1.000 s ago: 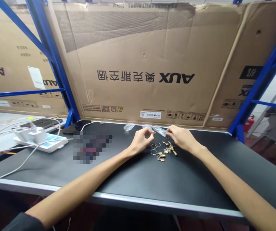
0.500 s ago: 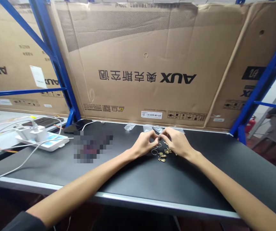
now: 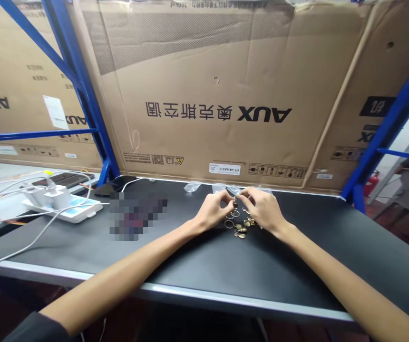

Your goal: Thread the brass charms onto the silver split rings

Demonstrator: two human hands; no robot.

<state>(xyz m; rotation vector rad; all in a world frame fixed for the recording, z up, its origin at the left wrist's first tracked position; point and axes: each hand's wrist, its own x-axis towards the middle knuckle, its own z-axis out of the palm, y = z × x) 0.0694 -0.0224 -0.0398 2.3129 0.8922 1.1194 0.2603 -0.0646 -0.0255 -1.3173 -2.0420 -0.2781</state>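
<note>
My left hand [image 3: 212, 210] is closed in a pinch at a small brass-coloured charm [image 3: 235, 205], which hangs just above the table [image 3: 186, 261]. Facing it, my right hand [image 3: 266, 211] has thumb and index finger pressed together near the charm's top; whatever they hold is too small to make out. Below the fingers lie thin metal rings [image 3: 229, 223] on the black surface. Closer to me rests a little cluster of brass charms [image 3: 240, 234]. More charms [image 3: 249, 222] lie beside my right hand, partly covered by it.
Clear plastic bags [image 3: 192, 187] lie along the back edge, before a large cardboard box [image 3: 190, 137]. At the left are a white power strip [image 3: 78, 211] with plugs and cables, a dark phone [image 3: 113, 186] and a blurred-out patch. Blue rack posts [image 3: 93, 109] frame the table.
My fingertips have parted slightly, with the right ones moving up and right. The charm between my hands shows more clearly now. The loose rings and charms stay put.
</note>
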